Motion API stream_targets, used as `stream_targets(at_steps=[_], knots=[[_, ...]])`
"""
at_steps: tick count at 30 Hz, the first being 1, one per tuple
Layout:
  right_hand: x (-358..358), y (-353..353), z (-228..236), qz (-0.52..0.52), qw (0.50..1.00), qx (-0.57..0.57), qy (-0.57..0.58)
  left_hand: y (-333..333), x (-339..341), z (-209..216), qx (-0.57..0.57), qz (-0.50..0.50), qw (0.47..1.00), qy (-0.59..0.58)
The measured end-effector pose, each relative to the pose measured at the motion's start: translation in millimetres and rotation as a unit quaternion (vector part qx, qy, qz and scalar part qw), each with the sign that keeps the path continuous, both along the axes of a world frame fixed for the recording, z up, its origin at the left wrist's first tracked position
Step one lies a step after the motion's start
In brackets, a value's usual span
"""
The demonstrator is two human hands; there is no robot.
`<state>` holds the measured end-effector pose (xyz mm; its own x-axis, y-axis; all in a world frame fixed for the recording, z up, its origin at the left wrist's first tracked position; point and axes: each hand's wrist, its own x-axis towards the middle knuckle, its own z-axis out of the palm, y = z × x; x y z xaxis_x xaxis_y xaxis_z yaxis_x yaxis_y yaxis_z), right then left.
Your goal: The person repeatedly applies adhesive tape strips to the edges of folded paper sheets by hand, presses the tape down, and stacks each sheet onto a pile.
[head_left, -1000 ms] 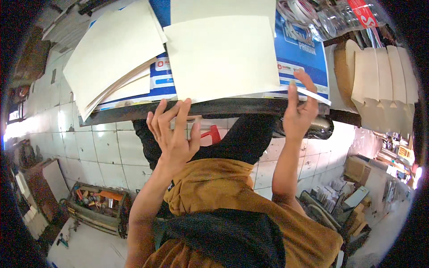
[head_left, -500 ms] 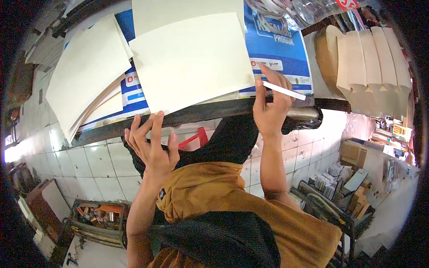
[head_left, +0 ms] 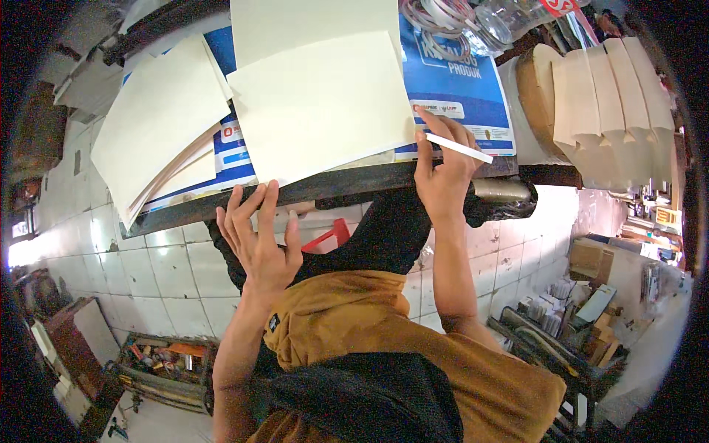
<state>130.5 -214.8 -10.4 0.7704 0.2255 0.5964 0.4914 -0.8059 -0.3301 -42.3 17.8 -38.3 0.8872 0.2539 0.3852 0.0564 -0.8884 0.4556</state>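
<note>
A cream sheet of paper (head_left: 325,111) lies at a slant over other cream paper on the table. At its near left corner is my left hand (head_left: 260,247), fingers stretched and apart, fingertips touching the edge. My right hand (head_left: 447,184) is at the sheet's near right corner. It grips a slim, flat white stick (head_left: 473,153) that sticks out to the right between its fingers, while the thumb and forefinger reach the paper's edge. Under the sheets lies a blue and white printed sheet (head_left: 458,92).
A fanned stack of cream sheets (head_left: 159,122) overhangs the table's dark front edge (head_left: 332,188) at left. Coiled cable (head_left: 443,33) and a clear plastic bottle (head_left: 517,18) lie at the back right. Thick bundles of folded paper (head_left: 605,103) stand at far right. A tool box (head_left: 166,362) sits lower left.
The whole view has shifted slightly. Both hands stay at the sheet's near edge, and the white stick is still in my right hand.
</note>
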Motion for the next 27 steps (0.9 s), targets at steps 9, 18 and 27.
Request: stream_targets(at_steps=[9, 18, 27], knots=[[-39, 24, 19, 0.034, 0.997, 0.013, 0.063, -3, 37, 59, 0.076, 0.051, 0.993, 0.070], [-53, 13, 16, 0.035, 0.980, 0.182, 0.067, -66, 88, 40, 0.059, -0.074, 0.993, 0.070], [-52, 10, 10, 0.005, 0.987, 0.138, 0.080, -75, 91, 40, 0.053, -0.055, 0.994, 0.080]])
